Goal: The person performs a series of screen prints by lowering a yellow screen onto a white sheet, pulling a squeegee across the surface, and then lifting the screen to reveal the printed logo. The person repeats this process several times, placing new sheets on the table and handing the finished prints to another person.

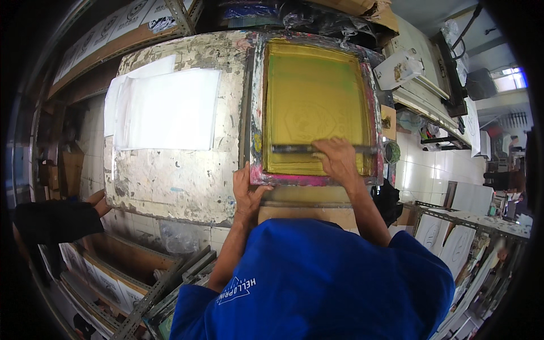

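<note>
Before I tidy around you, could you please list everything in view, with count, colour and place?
framed screen: one, pink and grey-smeared border, table's right side
mesh: one, mustard yellow, inside the framed screen
dark bar: one, blackish, across the mesh's near part
white sheets: several, white, table's left side
worktable: one, stained off-white, centre
open container: one, whitish, right of the framed screen
clear plastic: one bundle, transparent, below the worktable's near edge
co-worker's sleeve: one, black, far left
floor tiles: many, white, both sides
blue shirt: one, blue, bottom centre
left hand: one, bare, at the framed screen's near-left corner
right hand: one, bare, on the dark bar
Background clutter: too small to count
</note>
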`<state>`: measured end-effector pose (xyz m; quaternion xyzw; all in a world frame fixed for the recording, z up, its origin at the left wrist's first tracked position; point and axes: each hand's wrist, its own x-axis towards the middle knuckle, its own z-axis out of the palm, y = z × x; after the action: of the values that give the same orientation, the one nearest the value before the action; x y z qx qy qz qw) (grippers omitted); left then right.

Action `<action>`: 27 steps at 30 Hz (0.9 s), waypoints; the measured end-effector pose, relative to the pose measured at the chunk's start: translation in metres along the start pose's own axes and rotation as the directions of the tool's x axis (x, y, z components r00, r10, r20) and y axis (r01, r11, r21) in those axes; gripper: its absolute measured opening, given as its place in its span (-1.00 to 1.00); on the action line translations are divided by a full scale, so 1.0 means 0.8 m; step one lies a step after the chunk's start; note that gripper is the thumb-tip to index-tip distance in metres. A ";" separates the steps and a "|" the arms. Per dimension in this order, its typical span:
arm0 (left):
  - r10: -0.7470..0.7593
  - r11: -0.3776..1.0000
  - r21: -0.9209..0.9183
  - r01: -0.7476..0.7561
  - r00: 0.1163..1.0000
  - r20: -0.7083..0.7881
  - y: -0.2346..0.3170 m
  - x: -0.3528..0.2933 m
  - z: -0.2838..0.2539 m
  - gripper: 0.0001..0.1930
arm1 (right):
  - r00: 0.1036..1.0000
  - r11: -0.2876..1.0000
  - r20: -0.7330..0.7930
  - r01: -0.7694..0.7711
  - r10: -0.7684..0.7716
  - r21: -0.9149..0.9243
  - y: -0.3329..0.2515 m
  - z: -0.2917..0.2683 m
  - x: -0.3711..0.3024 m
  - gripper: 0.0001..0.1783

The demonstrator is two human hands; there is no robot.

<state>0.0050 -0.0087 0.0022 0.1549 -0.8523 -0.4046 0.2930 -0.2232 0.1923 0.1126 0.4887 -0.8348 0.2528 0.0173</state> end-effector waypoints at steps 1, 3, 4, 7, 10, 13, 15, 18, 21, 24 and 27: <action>0.006 1.000 0.002 -0.006 1.000 -0.015 0.000 0.000 0.000 0.06 | 0.999 1.000 0.032 -0.016 0.015 0.021 -0.017 -0.009 -0.014 -0.58; -0.002 1.000 -0.006 0.002 1.000 0.002 0.000 0.001 0.001 0.06 | 0.997 0.998 0.063 -0.041 0.038 0.039 -0.028 -0.019 -0.030 -0.57; -0.009 1.000 -0.009 0.009 1.000 0.008 -0.001 0.002 0.002 0.06 | 0.997 0.999 0.066 -0.032 0.029 0.042 -0.028 -0.023 -0.033 -0.56; 0.006 1.000 -0.006 -0.006 1.000 0.009 -0.002 0.003 0.002 0.06 | 0.993 0.991 0.082 -0.092 0.084 0.097 -0.027 -0.032 -0.024 -0.52; 0.005 1.000 0.015 -0.004 1.000 -0.012 -0.001 0.004 0.001 0.05 | 0.989 0.972 0.112 -0.114 0.092 0.207 -0.009 -0.025 -0.011 -0.46; 0.006 0.998 0.055 -0.007 1.000 0.007 0.001 0.007 0.001 0.03 | 0.974 0.967 0.202 -0.145 0.102 0.211 -0.003 -0.007 -0.018 -0.36; -0.010 0.997 0.082 0.008 1.000 0.024 -0.001 0.007 0.001 0.01 | 0.963 0.983 0.238 -0.156 0.130 0.094 -0.015 0.001 -0.019 -0.29; -0.022 0.994 0.110 0.017 0.999 0.036 -0.001 0.007 0.002 -0.03 | 0.961 0.979 0.204 -0.163 0.186 -0.123 -0.025 0.013 -0.022 -0.21; -0.025 0.993 0.113 0.020 0.999 0.039 0.002 0.008 0.000 -0.06 | 0.969 0.968 0.114 -0.200 0.219 -0.153 -0.005 0.041 -0.020 -0.16; -0.061 0.992 0.113 0.054 0.996 0.060 0.002 0.006 -0.002 -0.05 | 0.981 0.966 -0.011 -0.193 0.194 -0.175 0.038 0.056 0.018 -0.18; -0.048 0.994 0.102 0.041 0.997 0.061 -0.002 0.003 -0.003 -0.01 | 0.982 0.967 -0.123 -0.168 0.147 -0.190 0.085 0.061 0.074 -0.20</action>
<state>0.0048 -0.0126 0.0029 0.1754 -0.8767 -0.3725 0.2486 -0.2998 0.1497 0.0586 0.4023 -0.8899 0.1946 0.0910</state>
